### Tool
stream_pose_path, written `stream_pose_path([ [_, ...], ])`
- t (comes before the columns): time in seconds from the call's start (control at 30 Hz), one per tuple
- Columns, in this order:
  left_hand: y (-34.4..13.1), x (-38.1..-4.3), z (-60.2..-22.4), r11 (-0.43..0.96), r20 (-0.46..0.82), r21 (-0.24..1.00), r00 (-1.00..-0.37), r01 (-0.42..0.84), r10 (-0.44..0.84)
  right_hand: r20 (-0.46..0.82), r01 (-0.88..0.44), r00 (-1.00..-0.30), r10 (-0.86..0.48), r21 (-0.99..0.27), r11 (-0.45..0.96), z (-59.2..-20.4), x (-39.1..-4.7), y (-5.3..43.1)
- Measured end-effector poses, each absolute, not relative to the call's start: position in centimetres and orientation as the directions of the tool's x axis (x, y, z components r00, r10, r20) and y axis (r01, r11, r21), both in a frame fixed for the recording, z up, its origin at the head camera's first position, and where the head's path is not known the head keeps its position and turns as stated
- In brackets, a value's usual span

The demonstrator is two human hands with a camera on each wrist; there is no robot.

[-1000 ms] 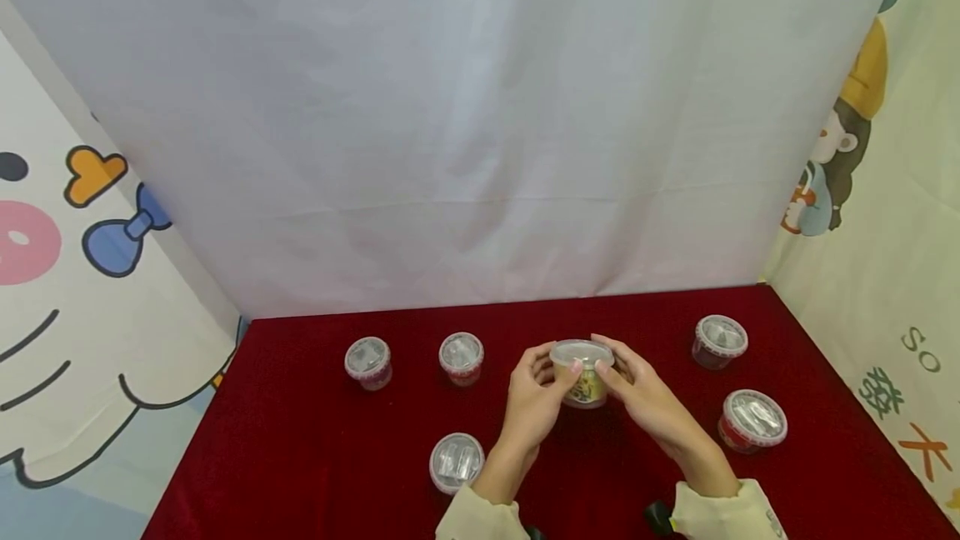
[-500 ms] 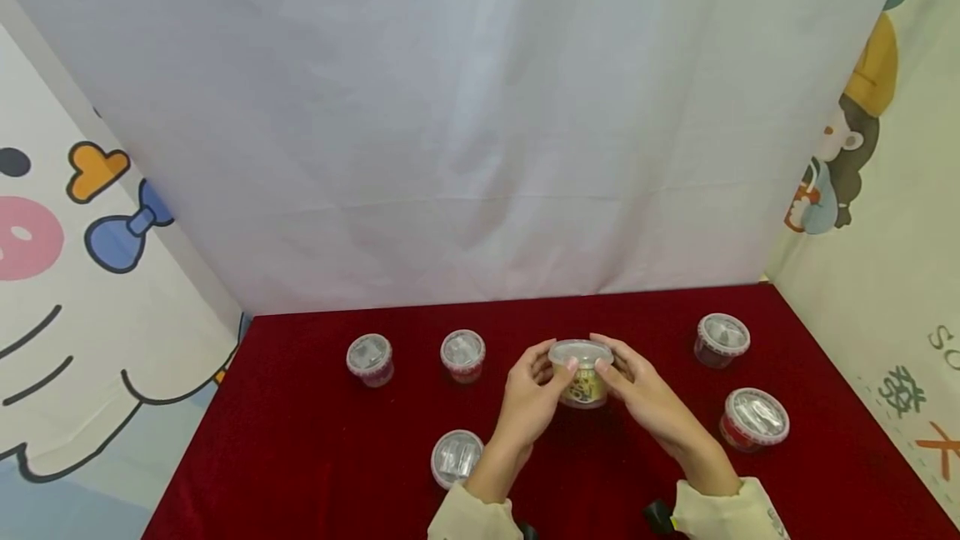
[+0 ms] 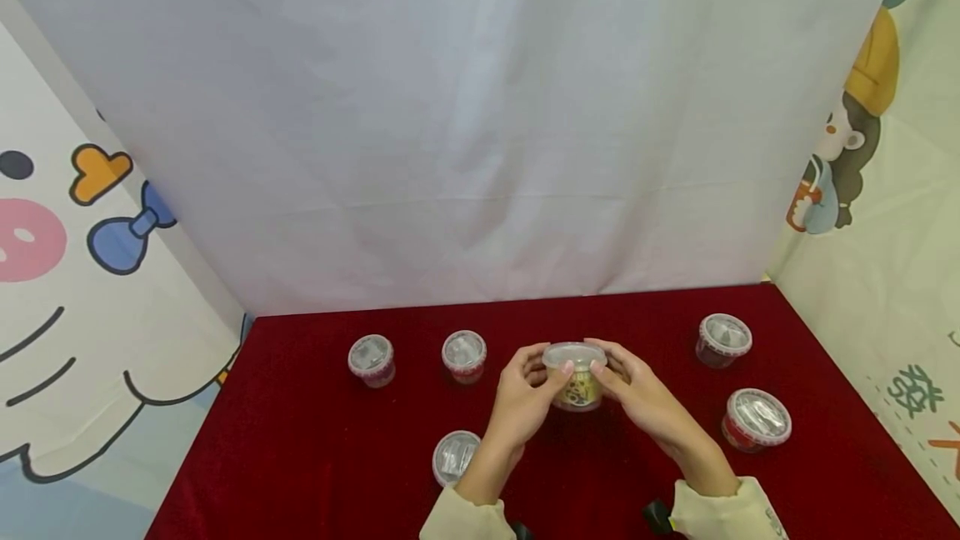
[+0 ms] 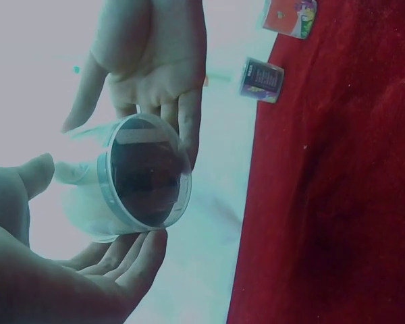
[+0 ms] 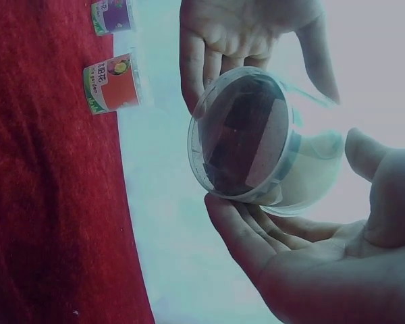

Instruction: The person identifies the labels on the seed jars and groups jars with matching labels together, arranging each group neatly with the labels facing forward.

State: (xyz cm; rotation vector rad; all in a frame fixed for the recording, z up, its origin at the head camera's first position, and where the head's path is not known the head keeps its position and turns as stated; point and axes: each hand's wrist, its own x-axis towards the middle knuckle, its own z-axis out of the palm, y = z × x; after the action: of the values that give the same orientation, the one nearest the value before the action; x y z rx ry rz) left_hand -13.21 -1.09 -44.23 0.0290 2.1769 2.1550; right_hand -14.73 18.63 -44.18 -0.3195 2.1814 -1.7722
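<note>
Clear plastic forms the yellow-labelled tub point(image 3: 579, 392), held with its lid point(image 3: 573, 354) uppermost above the red tabletop point(image 3: 285, 423). The left hand point(image 3: 517, 398) and right hand point(image 3: 637, 394) grip it from opposite sides, fingers curved round it, thumbs at the front. It looks light and fairly stiff, perhaps slippery along its smooth wall; an even, gentle hold just below the lid should suit it.

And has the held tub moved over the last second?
Yes, slightly left: in the head view, the held tub is now farther from the front right tub.
</note>
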Motion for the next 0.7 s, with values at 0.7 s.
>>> stream_pose_path([
  [0.7,-2.7,-12.9,-43.8,0.043,-0.093,0.995,-0.988,-0.088,0.127,-0.114,0.036,-0.915,-0.387,-0.978,0.203,-43.9,-14.5,17.8],
])
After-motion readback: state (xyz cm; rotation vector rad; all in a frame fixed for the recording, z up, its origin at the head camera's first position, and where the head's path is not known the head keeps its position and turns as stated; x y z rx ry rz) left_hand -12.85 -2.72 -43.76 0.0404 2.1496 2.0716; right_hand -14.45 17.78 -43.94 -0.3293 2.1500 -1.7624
